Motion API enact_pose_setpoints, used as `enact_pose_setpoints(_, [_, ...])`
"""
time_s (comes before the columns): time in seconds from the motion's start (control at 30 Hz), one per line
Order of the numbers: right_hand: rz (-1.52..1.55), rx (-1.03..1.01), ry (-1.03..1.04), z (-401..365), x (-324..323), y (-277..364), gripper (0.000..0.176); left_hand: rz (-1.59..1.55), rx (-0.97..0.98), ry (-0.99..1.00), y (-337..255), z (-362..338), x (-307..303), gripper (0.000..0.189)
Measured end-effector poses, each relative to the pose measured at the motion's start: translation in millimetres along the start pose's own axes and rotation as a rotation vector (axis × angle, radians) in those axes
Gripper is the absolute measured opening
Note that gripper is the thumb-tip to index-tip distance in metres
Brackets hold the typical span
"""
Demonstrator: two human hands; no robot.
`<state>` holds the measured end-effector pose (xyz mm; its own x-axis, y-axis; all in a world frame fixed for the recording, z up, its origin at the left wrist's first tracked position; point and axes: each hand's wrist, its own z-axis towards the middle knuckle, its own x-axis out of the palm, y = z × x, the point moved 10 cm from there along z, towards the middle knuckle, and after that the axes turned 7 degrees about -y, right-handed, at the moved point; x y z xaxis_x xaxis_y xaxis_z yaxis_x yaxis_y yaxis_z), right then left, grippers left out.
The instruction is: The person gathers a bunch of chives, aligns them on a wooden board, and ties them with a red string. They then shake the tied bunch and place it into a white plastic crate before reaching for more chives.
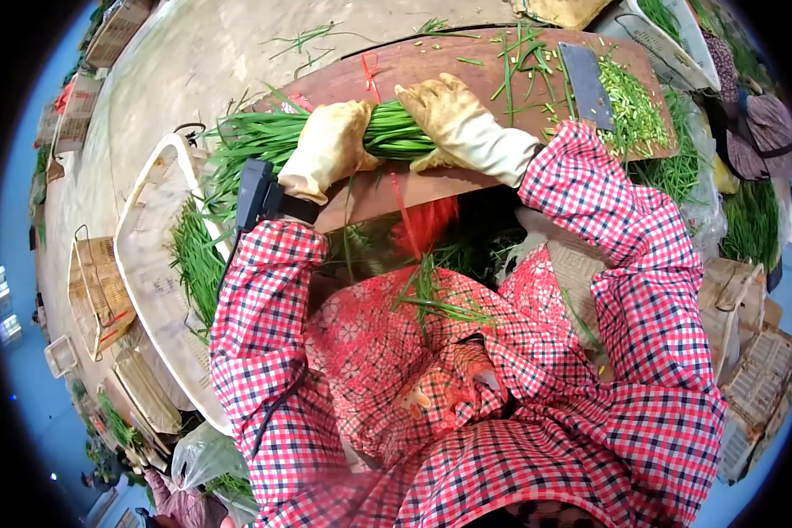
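A bundle of long green stalks (394, 132) lies across the brown board (475, 70), its leafy ends fanning out to the left. My left hand (333, 145), in a stained pale glove, is wrapped round the bundle near its middle. At the bundle's right end is my gloved right hand (449, 119), its fingers curved over the stalks, the cut ends hidden under it. A red tie (371, 77) lies beyond the bundle. Right of my hands, a wide blade (584, 86) rests flat beside a heap of chopped green pieces (629, 110).
A white basket (154, 238) with greens stands left of the board, and a wicker basket (99, 290) beyond it. Another white crate (656, 44) is at the back right. A person (766, 132) in patterned clothes is at the far right. Red strips (427, 224) hang below the board's near edge.
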<state>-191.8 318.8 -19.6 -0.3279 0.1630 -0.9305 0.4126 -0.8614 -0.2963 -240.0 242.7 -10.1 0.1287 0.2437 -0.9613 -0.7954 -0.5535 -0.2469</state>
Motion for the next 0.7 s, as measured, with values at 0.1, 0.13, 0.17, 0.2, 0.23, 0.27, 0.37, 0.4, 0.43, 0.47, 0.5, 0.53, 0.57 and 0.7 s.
enact_pose_setpoints(0.1, [0.029, -0.047, 0.204, 12, 14, -9, 0.11, -0.05, 0.032, 0.032, 8, 7, 5, 0.051])
enact_pose_setpoints(0.13, [0.099, -0.022, 0.205, 17, 16, -10, 0.109, -0.059, 0.053, 0.022, 8, 8, 5, 0.053])
enact_pose_setpoints(0.17, [-0.008, -0.034, 0.143, 11, 17, -7, 0.103, -0.068, 0.075, 0.01, 5, 7, 1, 0.055])
enact_pose_setpoints(0.2, [-0.119, -0.044, 0.072, -2, 23, -2, 0.097, -0.046, 0.074, 0.053, 1, 4, 2, 0.06])
enact_pose_setpoints(0.23, [-0.233, -0.056, -0.002, -8, 23, 3, 0.091, -0.021, 0.07, 0.092, -6, 0, 1, 0.066])
enact_pose_setpoints(0.27, [-0.309, -0.051, -0.036, -11, 17, 10, 0.073, -0.006, 0.114, 0.056, -14, -5, -1, 0.08])
enact_pose_setpoints(0.37, [-0.172, 0.035, -0.082, -14, 3, 14, 0.065, -0.073, -0.012, 0.191, -15, -11, 2, 0.111])
enact_pose_setpoints(0.4, [-0.191, 0.045, -0.056, -15, 9, 15, 0.059, 0.01, -0.013, 0.174, -15, -11, 9, 0.114])
enact_pose_setpoints(0.43, [-0.189, 0.061, -0.042, -17, 14, 17, 0.058, 0.113, -0.022, 0.125, -19, -14, 11, 0.114])
enact_pose_setpoints(0.47, [-0.191, 0.075, -0.028, -17, 17, 19, 0.058, 0.215, -0.031, 0.071, -27, -20, 9, 0.114])
enact_pose_setpoints(0.5, [-0.194, 0.09, -0.017, -18, 18, 18, 0.057, 0.32, -0.04, 0.014, -30, -23, 8, 0.115])
enact_pose_setpoints(0.53, [-0.236, 0.049, 0.104, -22, 18, 22, 0.065, 0.376, -0.04, -0.027, -29, -26, 12, 0.109])
enact_pose_setpoints(0.57, [-0.13, 0.039, 0.133, -22, 12, 17, 0.071, 0.356, -0.044, -0.021, -25, -26, 16, 0.107])
enact_pose_setpoints(0.7, [0.038, 0.126, 0.254, -56, 10, -34, 0.089, 0.338, -0.068, 0.011, -24, -25, 20, 0.093])
